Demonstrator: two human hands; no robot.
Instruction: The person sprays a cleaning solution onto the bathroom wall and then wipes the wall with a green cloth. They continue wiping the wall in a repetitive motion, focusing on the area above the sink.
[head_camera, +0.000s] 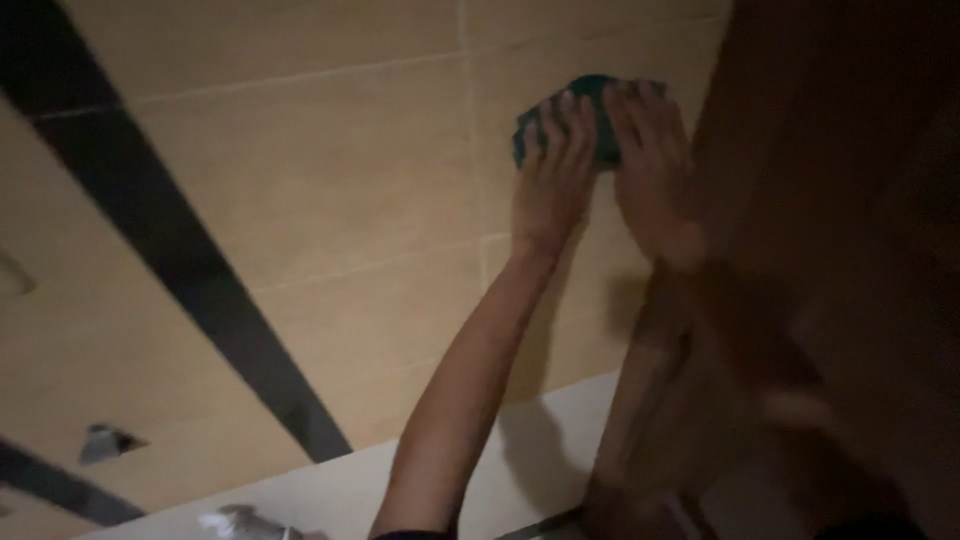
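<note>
On the far left of the tiled wall, a dark band runs diagonally down across the beige tiles. Below it, near the lower left, a small metal fitting sticks out of the wall, and another blurred metal piece sits at the bottom edge by a pale ledge. Further right, the left arm rises from the bottom edge to the left hand, which lies flat against the wall with its fingers spread over a dark green cloth. The cloth is pressed to the tile high up, beside a vertical grout line. Its grip is a flat press on the cloth, not a closed fist. Just to the right, the right hand lies flat too, its fingertips on the cloth's right edge, palm against the wall. The two hands are nearly touching, the cloth under both. At the far right, a dark brown surface fills the frame, blurred and too dim to make out.
</note>
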